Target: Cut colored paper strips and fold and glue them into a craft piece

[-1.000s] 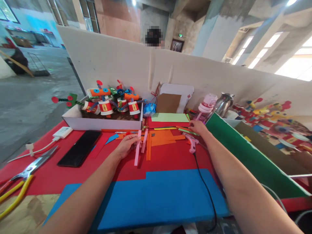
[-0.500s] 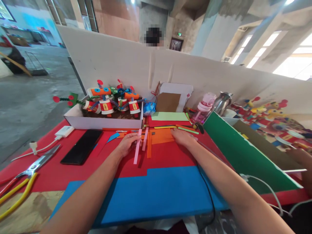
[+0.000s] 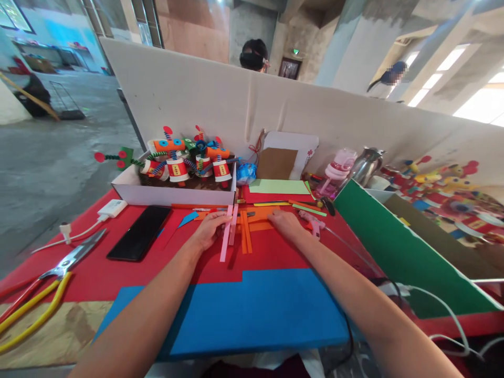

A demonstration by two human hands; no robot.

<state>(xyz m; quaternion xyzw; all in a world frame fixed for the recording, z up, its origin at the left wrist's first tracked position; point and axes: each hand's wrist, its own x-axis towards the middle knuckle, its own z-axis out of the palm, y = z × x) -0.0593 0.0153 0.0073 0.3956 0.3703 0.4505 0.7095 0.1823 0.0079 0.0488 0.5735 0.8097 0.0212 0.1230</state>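
Observation:
My left hand [image 3: 211,230] is closed on two pink paper strips [image 3: 227,236], which hang down from its fingertips, slightly apart. Beside them, two narrow orange paper strips [image 3: 246,233] lie side by side, crossing the larger orange paper [image 3: 260,226]. My right hand [image 3: 285,223] has its fingers closed at the right end of the orange paper; the fingertips are partly hidden. Just right of that hand lies a pink hot glue gun [image 3: 314,223] on the red table covering [image 3: 220,270].
Scissors [image 3: 65,265] and a black phone [image 3: 139,232] lie on the left. Behind them, a white box [image 3: 173,197] holds paper-cup figures. A green-sided box [image 3: 397,247] stands on the right. Blue sheeting [image 3: 255,310] covers the front. Two people are beyond the white partition [image 3: 189,94].
My right hand has moved slightly left over the orange paper, uncovering the pink glue gun. The orange strips now show spread apart. The whole view has shifted a little.

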